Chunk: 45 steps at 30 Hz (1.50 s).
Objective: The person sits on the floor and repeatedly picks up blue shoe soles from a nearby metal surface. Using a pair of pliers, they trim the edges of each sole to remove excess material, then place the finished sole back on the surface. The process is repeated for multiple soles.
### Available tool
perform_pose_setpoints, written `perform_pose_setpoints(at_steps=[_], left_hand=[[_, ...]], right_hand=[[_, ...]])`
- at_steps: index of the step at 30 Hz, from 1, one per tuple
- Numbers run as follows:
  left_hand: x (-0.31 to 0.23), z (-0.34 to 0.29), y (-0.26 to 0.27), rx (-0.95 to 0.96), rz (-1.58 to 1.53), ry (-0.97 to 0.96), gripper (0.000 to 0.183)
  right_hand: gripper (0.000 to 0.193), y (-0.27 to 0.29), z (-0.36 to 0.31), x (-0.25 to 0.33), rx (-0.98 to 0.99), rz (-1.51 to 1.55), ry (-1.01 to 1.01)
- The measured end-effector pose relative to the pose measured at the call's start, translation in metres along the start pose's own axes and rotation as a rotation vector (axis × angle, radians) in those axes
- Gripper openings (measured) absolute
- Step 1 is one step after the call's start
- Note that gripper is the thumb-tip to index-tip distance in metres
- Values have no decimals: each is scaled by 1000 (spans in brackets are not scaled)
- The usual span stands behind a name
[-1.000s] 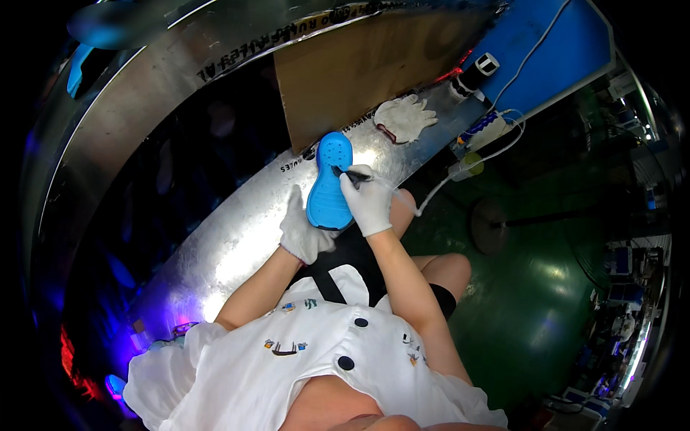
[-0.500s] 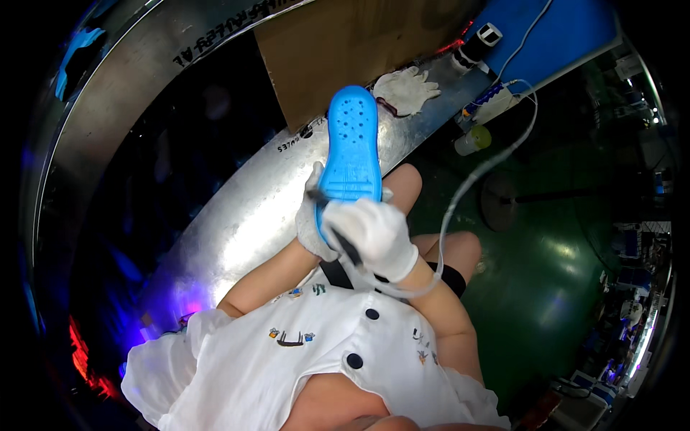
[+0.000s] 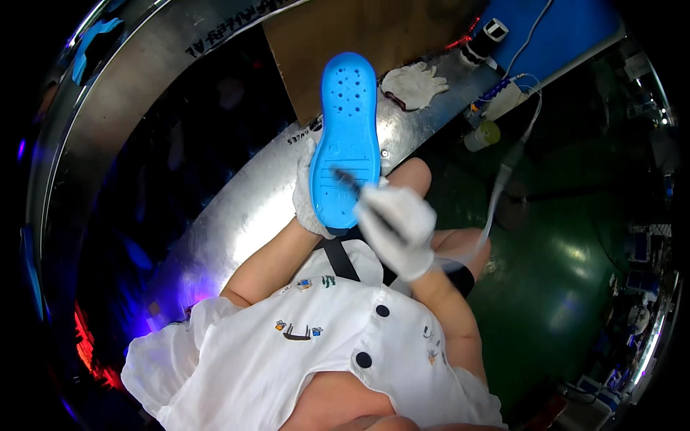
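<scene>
Blue sole point(image 3: 348, 136) looks like matt, smooth rubbery plastic; both hands wear white knit cloth gloves; the bench point(image 3: 237, 223) is shiny brushed metal.

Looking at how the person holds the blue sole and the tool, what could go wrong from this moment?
1. The left hand grips the blue sole only at its lower end, raised in the air, so pressure from the tool may bend or twist it and spoil the work.
2. The right hand looks blurred, so it seems to move fast; the tip might slip toward the left glove.
3. The tool's cord hangs loose beside the knee and may snag.
</scene>
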<state>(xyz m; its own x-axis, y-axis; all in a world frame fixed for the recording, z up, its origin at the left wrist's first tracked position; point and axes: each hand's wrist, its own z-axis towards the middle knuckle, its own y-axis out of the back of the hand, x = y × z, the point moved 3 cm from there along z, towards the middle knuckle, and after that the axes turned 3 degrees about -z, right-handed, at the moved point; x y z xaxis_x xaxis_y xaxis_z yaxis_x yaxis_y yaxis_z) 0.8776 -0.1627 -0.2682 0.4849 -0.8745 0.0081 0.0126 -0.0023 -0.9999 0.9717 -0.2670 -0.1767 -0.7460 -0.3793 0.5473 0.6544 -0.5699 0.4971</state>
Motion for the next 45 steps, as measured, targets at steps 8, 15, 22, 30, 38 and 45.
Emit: perform_pose_setpoints(at_steps=[8, 15, 22, 30, 38, 45], left_hand=[[-9, 4, 0, 14, 142, -32, 87], [-30, 8, -6, -115, 0, 34, 80], [-51, 16, -19, -50, 662, 213, 60], [-60, 25, -43, 155, 1322, 230, 39], [-68, 20, -54, 329, 1448, 153, 40], [-77, 18, -62, 407, 1498, 94, 44]], right_hand=[[23, -6, -11, 6, -13, 67, -134], [17, -10, -9, -6, 114, 276, -259], [24, -9, -2, -3, 318, 258, -105], [24, 1, 2, 11, 442, -29, 24], [27, 14, 9, 21, 534, -166, 100], [27, 24, 12, 23, 505, -259, 174]])
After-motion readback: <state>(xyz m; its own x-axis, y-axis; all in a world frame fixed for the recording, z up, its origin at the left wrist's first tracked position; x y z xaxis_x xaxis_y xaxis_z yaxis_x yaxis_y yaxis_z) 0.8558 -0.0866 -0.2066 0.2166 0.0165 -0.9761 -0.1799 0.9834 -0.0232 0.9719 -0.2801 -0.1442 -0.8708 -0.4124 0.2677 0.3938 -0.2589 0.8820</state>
